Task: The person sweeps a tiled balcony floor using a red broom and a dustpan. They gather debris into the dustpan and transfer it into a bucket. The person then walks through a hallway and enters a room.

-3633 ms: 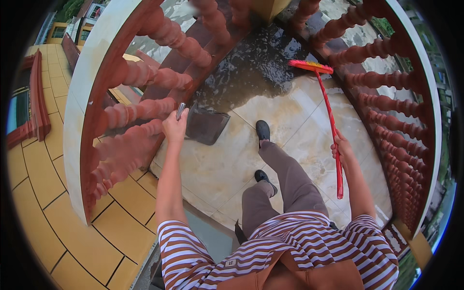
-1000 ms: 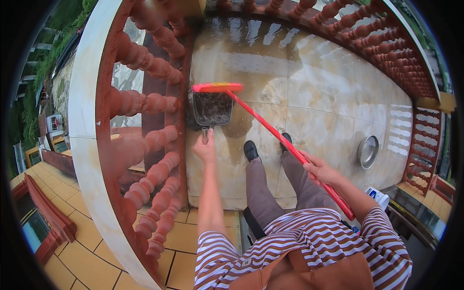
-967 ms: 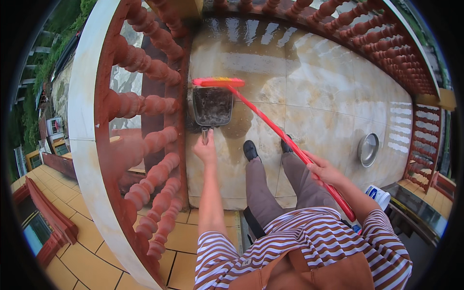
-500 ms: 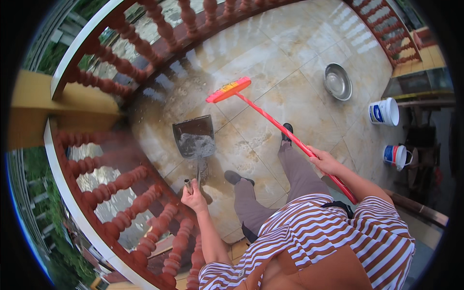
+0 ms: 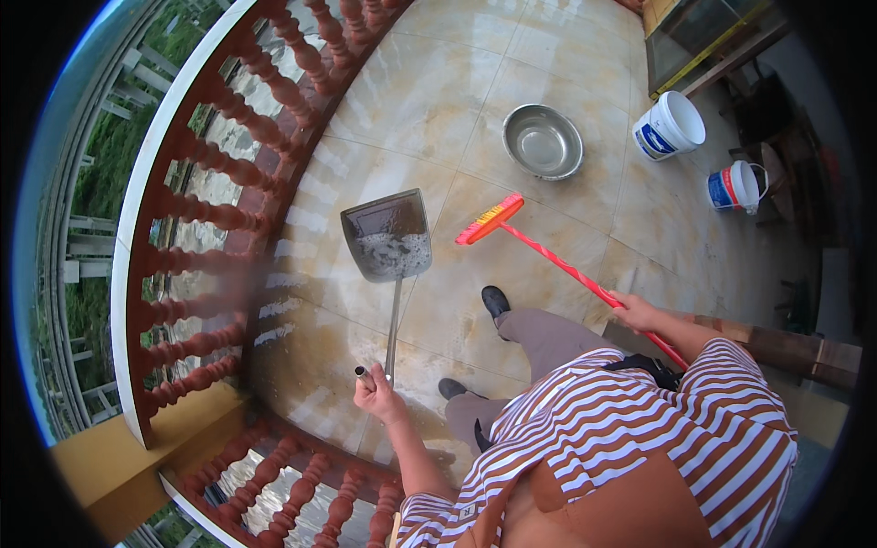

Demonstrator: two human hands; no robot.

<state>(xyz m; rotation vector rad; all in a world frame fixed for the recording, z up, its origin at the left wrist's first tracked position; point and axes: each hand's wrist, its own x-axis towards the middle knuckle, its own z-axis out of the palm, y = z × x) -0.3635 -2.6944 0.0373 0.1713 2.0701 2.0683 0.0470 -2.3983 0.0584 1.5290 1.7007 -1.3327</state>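
A dark dustpan [image 5: 388, 212] with a long metal handle hangs out in front of me, with sudsy grey water pooled in its pan. My left hand [image 5: 382, 396] is wrapped round the top of that handle, whose tube end sticks out past my fingers. In my right hand [image 5: 638, 313] is a broom [image 5: 565, 268] with a red handle, its lower shaft slanting away to a red and orange head. The broom head points toward the tiles ahead; whether it touches them I cannot tell.
Wet tiled floor [image 5: 457, 315] spreads around my feet. A metal basin [image 5: 543, 142] sits ahead, with a large white bucket [image 5: 670, 128] and a smaller bucket [image 5: 735, 187] to its right. A red baluster railing [image 5: 219, 215] bounds the left; a wooden beam [image 5: 776, 352] lies right.
My view and body have turned to the right, toward the basin and buckets. The dustpan and broom have come along in my hands, both still held.
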